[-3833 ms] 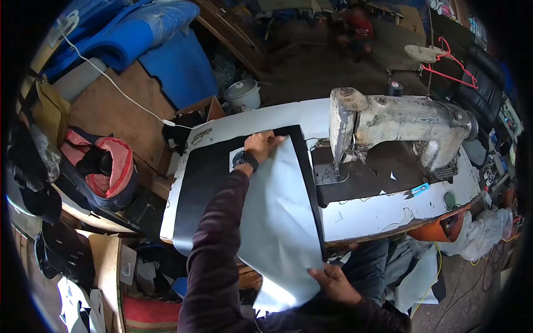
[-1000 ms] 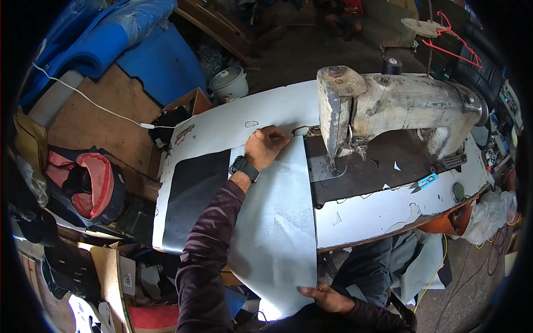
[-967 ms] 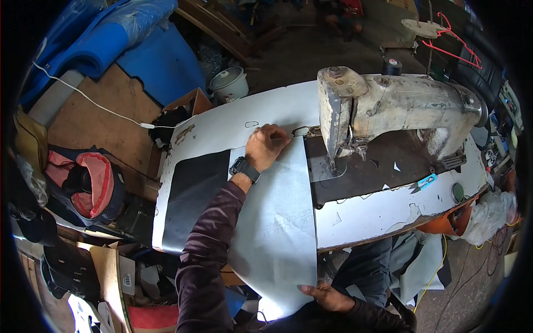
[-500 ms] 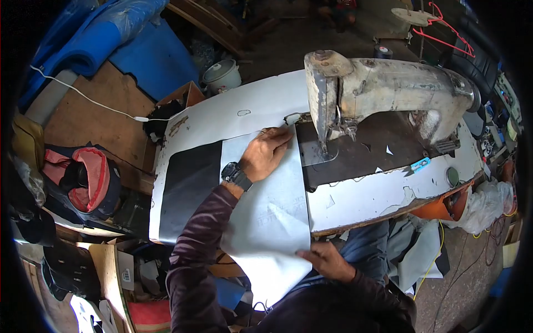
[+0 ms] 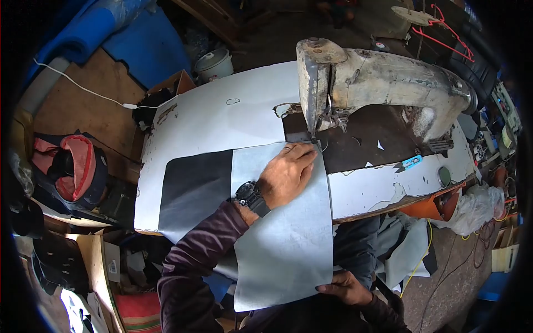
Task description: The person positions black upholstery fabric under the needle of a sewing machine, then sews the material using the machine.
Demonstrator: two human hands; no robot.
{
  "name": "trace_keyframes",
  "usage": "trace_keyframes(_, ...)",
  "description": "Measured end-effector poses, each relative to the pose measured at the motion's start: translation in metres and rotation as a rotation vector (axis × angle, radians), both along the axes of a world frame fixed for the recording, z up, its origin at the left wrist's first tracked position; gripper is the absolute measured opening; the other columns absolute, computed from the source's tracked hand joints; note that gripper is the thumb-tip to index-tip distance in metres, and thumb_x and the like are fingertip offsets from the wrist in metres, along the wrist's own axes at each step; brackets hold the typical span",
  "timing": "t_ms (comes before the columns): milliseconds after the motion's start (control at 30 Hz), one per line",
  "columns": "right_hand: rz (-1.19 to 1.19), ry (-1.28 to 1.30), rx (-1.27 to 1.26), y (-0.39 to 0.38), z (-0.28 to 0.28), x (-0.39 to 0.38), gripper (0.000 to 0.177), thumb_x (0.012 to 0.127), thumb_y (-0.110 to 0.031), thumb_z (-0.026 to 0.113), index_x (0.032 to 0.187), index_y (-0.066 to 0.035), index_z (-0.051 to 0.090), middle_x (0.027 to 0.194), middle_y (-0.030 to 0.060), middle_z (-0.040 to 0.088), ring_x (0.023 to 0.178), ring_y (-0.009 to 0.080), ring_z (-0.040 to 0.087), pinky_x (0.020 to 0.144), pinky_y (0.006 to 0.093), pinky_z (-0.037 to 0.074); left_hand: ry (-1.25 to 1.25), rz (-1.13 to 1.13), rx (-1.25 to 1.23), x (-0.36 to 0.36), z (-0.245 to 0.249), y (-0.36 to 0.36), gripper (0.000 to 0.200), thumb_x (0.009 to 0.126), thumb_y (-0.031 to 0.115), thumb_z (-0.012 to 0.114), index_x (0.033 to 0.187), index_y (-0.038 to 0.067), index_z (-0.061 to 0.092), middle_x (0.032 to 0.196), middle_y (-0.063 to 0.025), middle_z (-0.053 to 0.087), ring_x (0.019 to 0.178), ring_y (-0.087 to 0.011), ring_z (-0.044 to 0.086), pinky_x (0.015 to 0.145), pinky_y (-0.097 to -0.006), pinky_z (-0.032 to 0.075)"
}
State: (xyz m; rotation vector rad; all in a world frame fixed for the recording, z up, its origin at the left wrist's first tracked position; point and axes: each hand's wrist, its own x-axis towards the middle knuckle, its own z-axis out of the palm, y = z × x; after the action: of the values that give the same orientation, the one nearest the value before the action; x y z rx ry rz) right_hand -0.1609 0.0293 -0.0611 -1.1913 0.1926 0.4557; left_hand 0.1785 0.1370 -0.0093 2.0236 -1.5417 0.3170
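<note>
Our left hand (image 5: 286, 175) lies palm down on the pale sheet (image 5: 288, 238), its fingers together and bent at the top edge, near the needle end of the sewing machine (image 5: 388, 77); we cannot tell whether they pinch the material. Our right hand (image 5: 350, 288) grasps the sheet's right edge low down, with the thumb on top. The pale sheet lies partly on the white table (image 5: 222, 122) and hangs over its front edge. The black piece (image 5: 194, 183) lies on the table along the pale sheet's left side; we cannot tell whether it runs beneath. On our left wrist we wear a dark watch (image 5: 247, 192). Right of the hands, blue-handled snips (image 5: 412, 162) and a round green object (image 5: 444, 176) rest on the table, in front of the machine.
</note>
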Motion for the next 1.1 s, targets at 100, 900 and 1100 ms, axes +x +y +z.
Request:
trace_keyframes(100, -0.041, -0.025, -0.001, -0.004, -0.012, 0.004, 0.023, 0.107, -0.014, 0.073, 0.124, 0.002, 0.079, 0.107, 0.0027, 0.08, 0.097, 0.0067, 0.067, 0.087, 0.0262, 0.052, 0.03, 0.041, 0.005, 0.0, 0.001, -0.001, 0.031, 0.097, 0.004, 0.071, 0.127, -0.006, 0.073, 0.133, -0.0188, 0.067, 0.119, -0.0367, 0.068, 0.103, -0.0447, 0.059)
trace_keyframes(900, -0.183, -0.018, -0.088, -0.007, -0.006, 0.026, 0.027, 0.108, -0.017, 0.071, 0.124, 0.003, 0.078, 0.116, 0.0079, 0.08, 0.111, 0.0134, 0.069, 0.1, 0.0313, 0.053, 0.036, 0.131, 0.044, 0.02, -0.003, -0.012, 0.033, 0.099, 0.009, 0.071, 0.128, -0.006, 0.071, 0.136, -0.0233, 0.071, 0.13, -0.0393, 0.066, 0.111, -0.0453, 0.056)
trace_keyframes(1100, -0.15, -0.004, -0.029, -0.013, -0.013, 0.022, 0.025, 0.107, -0.016, 0.071, 0.123, 0.003, 0.079, 0.114, 0.0079, 0.08, 0.108, 0.0131, 0.069, 0.097, 0.0318, 0.053, -0.009, 0.112, 0.007, 0.016, -0.003, -0.01, 0.032, 0.099, 0.01, 0.071, 0.127, -0.006, 0.072, 0.138, -0.0241, 0.07, 0.129, -0.0389, 0.067, 0.11, -0.0453, 0.057)
